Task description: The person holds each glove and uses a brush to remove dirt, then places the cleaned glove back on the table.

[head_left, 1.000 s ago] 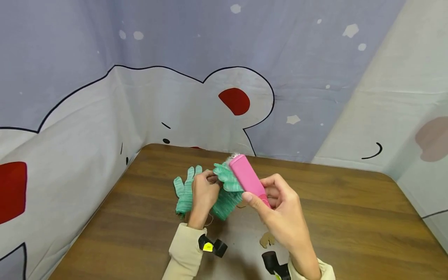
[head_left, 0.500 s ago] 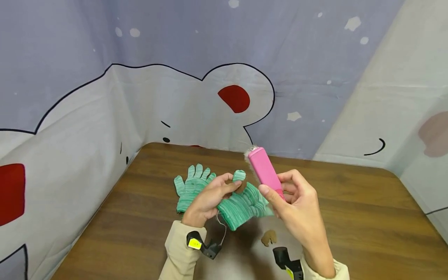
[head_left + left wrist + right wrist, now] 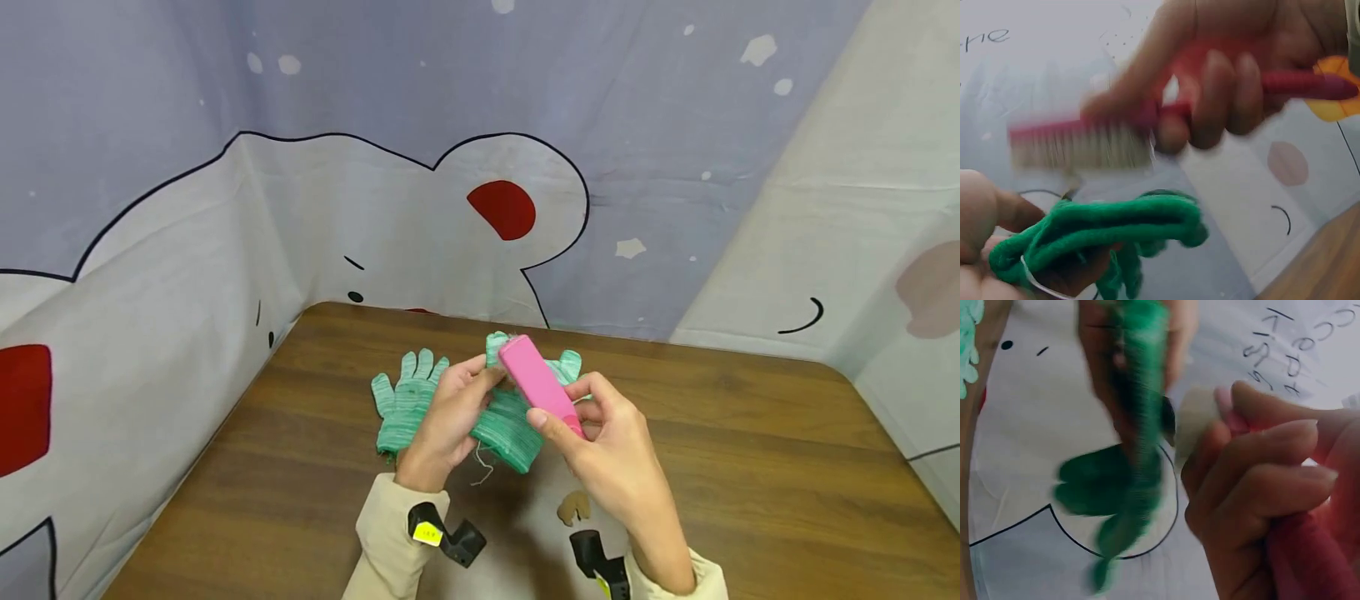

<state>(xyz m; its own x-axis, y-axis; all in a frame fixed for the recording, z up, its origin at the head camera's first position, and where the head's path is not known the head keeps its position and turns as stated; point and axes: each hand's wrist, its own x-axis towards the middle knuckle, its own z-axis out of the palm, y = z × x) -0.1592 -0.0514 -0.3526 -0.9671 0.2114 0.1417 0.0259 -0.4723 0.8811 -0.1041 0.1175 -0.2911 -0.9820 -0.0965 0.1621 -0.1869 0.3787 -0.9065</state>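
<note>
My left hand (image 3: 450, 417) grips a green knitted glove (image 3: 512, 427) above the table, thumb on top. The glove's cuff opens toward me, with a loose white thread (image 3: 482, 467) hanging from it. My right hand (image 3: 618, 454) holds a pink brush (image 3: 534, 375) by its handle, its head overlapping the glove's finger end in the head view. In the left wrist view, pale bristles (image 3: 1079, 150) face down, close over the glove, and the brush is blurred. A second green glove (image 3: 405, 408) lies flat on the table, left of my left hand.
A small brown flat piece (image 3: 574, 507) lies on the table (image 3: 750, 467) between my forearms. Printed cloth (image 3: 652, 167) encloses the table at the back and sides. Black wrist cameras (image 3: 450, 537) sit on both wrists.
My left hand has turned the held glove over and round, its fingers now pointing away from me. The brush lifted off the glove, moved right, then came back left over it.
</note>
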